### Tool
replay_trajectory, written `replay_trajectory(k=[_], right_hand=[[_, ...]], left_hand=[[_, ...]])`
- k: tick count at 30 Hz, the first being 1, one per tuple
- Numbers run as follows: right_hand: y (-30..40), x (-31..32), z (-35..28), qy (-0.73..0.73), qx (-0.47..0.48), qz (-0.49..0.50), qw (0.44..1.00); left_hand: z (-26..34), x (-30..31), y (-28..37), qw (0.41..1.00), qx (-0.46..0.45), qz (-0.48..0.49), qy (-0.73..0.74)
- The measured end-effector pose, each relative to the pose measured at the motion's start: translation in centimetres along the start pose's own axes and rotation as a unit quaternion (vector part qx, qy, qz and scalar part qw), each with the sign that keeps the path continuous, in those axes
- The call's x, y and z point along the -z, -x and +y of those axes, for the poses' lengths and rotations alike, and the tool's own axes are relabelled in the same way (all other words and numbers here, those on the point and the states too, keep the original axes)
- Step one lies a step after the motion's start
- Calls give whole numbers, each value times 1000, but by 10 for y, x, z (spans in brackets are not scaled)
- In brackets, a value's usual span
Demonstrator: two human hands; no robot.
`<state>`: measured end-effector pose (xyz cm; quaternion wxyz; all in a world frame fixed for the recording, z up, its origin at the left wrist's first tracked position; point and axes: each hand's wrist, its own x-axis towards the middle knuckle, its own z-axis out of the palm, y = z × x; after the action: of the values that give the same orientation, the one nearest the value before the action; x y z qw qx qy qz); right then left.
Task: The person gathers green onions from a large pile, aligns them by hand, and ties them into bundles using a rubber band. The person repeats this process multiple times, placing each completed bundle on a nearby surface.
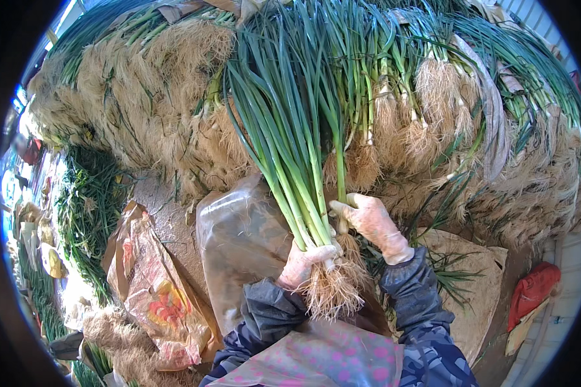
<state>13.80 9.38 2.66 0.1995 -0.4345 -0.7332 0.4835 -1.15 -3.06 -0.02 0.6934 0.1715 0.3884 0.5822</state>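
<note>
My left hand point(296, 268), in a pale stained glove, grips a bunch of long green onions point(290, 193) low on their white stems. Their tan roots point(331, 292) hang below the fist, and the dark green leaves fan upward over the pile behind. On the bunch's right side, my gloved right hand point(373, 225) has thumb and fingers around the lower stem of a separate green onion point(340, 176). That stalk's roots are partly hidden behind the bunch's roots.
A large heap of green onions point(150, 96) with matted roots spans the back. More bundled onions point(435, 87) lie right of the middle. Nearby are a printed woven sack point(160, 300), clear plastic sheeting point(242, 242), leaf scraps point(92, 208), a pale sheet point(469, 285) and a red cloth point(532, 290).
</note>
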Motion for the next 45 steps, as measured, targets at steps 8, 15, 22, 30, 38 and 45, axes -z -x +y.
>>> replay_trajectory(k=[8,15,22,30,38,45], right_hand=[[74,-28,5,-53,128,269,953],[59,15,23,-238,0,21,971],[38,-4,0,146,189,-3,971],[37,-29,63,150,201,160,955],[-50,40,59,236,47,330,913],[19,83,-32,193,212,338,896]], left_hand=[[-3,6,4,999,-13,11,41],[-2,2,3,996,-3,-21,81],[24,-9,18,1000,-11,-12,18],[15,-22,6,995,37,-53,81],[9,-36,-2,989,32,-83,121],[14,13,8,977,-27,-97,188]])
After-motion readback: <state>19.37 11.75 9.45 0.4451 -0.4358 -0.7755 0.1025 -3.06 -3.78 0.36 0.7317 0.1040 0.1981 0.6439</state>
